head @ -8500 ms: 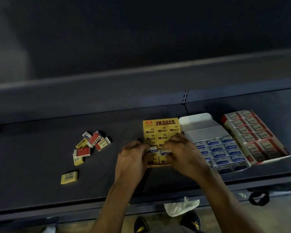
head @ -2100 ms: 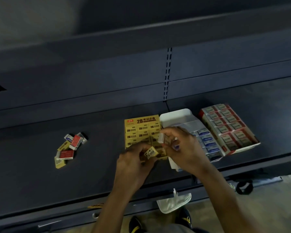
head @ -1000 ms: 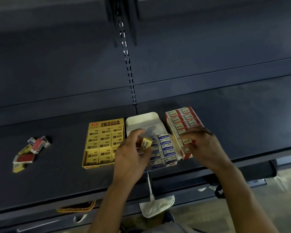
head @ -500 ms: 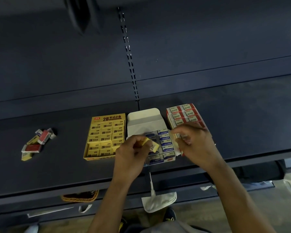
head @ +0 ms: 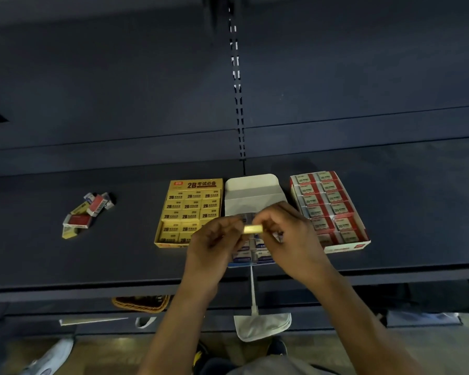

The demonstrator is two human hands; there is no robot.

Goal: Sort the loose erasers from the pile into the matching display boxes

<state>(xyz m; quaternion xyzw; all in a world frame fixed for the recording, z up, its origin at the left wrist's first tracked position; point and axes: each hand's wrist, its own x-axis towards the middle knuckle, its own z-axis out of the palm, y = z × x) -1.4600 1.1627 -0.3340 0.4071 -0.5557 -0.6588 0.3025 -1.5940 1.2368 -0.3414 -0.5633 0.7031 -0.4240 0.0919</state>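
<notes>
The shelf [head: 417, 239] is carrying a yellow box [head: 190, 209], a blue box [head: 255, 198] and a red box [head: 344, 246] side by side, with the pile [head: 87, 215] lying well left. Over the blue box, the left hand [head: 214, 247] and right hand [head: 290, 239] are each pinching an end of one yellow eraser [head: 253, 228] in their fingers.

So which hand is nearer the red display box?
Right. The right hand sits just beside the red display box, on its left; the left hand is farther left, by the yellow display box.
</notes>
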